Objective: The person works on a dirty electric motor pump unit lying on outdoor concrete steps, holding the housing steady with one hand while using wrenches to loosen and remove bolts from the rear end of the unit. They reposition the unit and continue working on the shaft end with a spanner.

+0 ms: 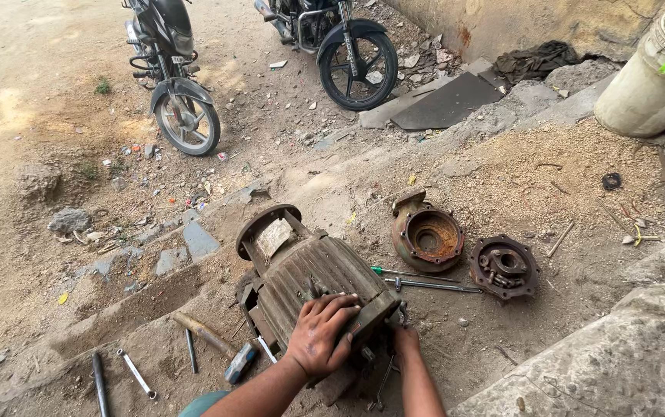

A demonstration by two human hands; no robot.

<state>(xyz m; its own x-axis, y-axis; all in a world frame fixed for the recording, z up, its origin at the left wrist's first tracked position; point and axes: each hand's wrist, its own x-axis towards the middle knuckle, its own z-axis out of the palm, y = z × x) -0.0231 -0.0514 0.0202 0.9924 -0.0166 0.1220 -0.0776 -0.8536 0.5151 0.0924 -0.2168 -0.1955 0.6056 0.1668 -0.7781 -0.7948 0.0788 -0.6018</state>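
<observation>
Down at the near edge, the left hand (318, 333) lies spread, palm down, on the finned casing of a grimy electric motor (309, 278) lying on its side on the dirt. The right hand (404, 337) is tucked at the motor's near end, fingers hidden, so I cannot tell how it grips. A hammer (213, 344) and a spanner (136, 374) lie left of the motor. The strip-down looks part done: a rusty pump housing (427, 236) and a round end cover (505, 267) already sit apart to the right, with a screwdriver (413, 273) between; the body remains whole. A concrete kerb (618, 363) hems the right side. Farther off, open ground leads to two parked motorcycles (172, 69).
</observation>
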